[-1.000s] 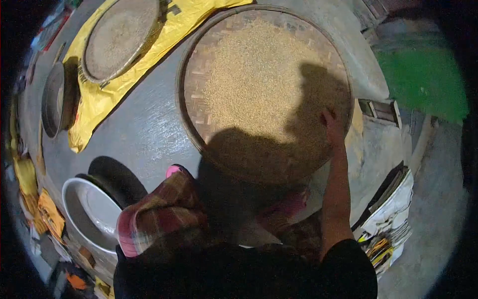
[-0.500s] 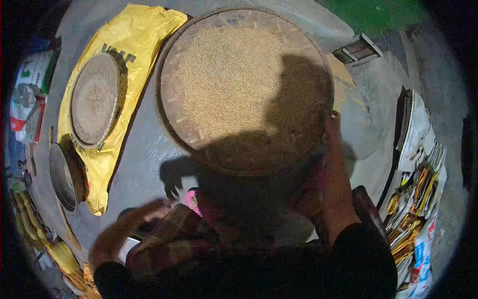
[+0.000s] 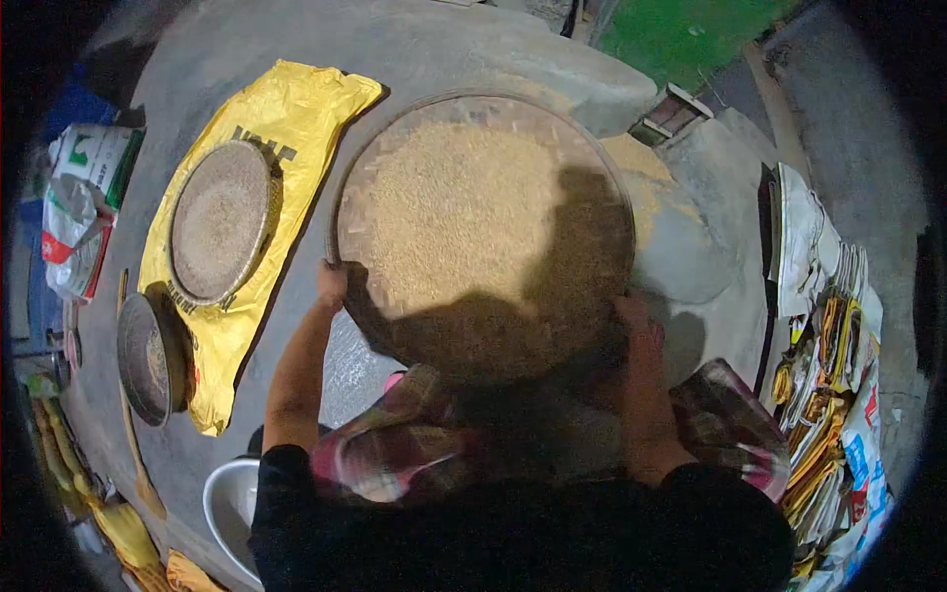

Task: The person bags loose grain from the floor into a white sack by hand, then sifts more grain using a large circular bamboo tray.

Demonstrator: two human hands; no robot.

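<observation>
Here, 2 hands (image 3: 333, 284) (image 3: 639, 321) gripping round woven tray (image 3: 580, 146), loose golden grain (image 3: 454, 217) inside

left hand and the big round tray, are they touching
Touching: the head view shows the left hand on the rim of the big tray, with no gap between.

Grain (image 3: 454, 217) in a tray (image 3: 523, 107), sack (image 3: 306, 104) to its left — second tray (image 3: 264, 219) on sack
</observation>
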